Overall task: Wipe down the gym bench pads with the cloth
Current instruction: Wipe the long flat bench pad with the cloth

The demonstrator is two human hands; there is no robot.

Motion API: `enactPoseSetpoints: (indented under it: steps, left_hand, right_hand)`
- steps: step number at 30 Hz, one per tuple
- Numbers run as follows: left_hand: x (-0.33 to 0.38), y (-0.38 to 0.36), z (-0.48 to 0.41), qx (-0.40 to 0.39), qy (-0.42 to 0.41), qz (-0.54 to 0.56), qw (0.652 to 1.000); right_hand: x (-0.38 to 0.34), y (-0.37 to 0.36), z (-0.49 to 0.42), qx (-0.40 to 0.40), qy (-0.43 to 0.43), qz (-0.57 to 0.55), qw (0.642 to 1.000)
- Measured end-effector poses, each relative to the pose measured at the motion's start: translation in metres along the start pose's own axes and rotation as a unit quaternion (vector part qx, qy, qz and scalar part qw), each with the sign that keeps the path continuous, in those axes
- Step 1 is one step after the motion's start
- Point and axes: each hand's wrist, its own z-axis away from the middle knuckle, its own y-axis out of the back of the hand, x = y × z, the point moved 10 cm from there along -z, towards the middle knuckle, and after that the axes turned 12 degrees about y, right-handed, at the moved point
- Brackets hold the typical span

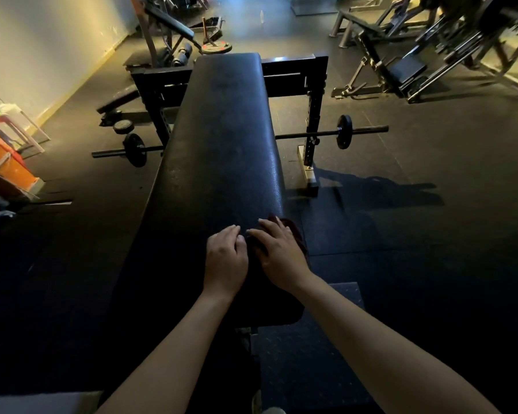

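Right hand flat, fingers straight, presses dark cloth at five o'clock on bench pad; left hand rests loosely curled, apparently empty. Advise overlapping strokes toward twelve.

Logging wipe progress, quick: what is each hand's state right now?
Left hand: open, fingers loosely bent, resting on the bench pad.
Right hand: open, fingers straight, pressing the cloth onto the pad.

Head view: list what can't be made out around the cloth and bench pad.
All in the head view.
1. cloth: mostly covered by the right hand; size and folds hidden.
2. left hand: fingers curl downward; whether they pinch the cloth is lost in shadow.
3. bench pad: near end too dark to show wiped or dirty patches.
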Motion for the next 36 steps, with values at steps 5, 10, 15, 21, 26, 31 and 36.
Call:
enactPoseSetpoints:
  steps: [5,10,15,21,26,31,36]
  left_hand:
    - [-0.021,0.007,-0.025,0.01,0.033,-0.043,0.999]
    - [-0.017,0.003,-0.032,0.019,0.031,-0.04,0.999]
    - [-0.001,-0.016,-0.025,-0.026,-0.006,-0.106,0.994]
    - [0.013,-0.036,-0.026,-0.054,-0.021,-0.119,0.991]
    - [0.026,-0.048,-0.032,-0.064,-0.017,-0.116,0.991]
    - [0.038,-0.057,-0.041,-0.056,0.001,-0.125,0.991]
    - [0.047,-0.067,-0.05,-0.029,0.039,-0.128,0.99]
  right_hand:
    - [-0.015,-0.02,-0.064,-0.065,0.026,-0.004,0.998]
    - [0.007,-0.008,-0.073,-0.074,0.051,0.05,0.995]
    - [0.062,0.021,-0.049,0.01,-0.124,-0.021,0.992]
    - [0.056,0.012,0.016,0.106,-0.176,-0.131,0.97]
    - [0.08,0.011,-0.031,0.086,-0.179,-0.148,0.969]
    - [0.099,0.014,-0.059,0.085,-0.178,-0.216,0.956]
    - [0.096,0.007,-0.023,0.098,-0.154,-0.299,0.937]
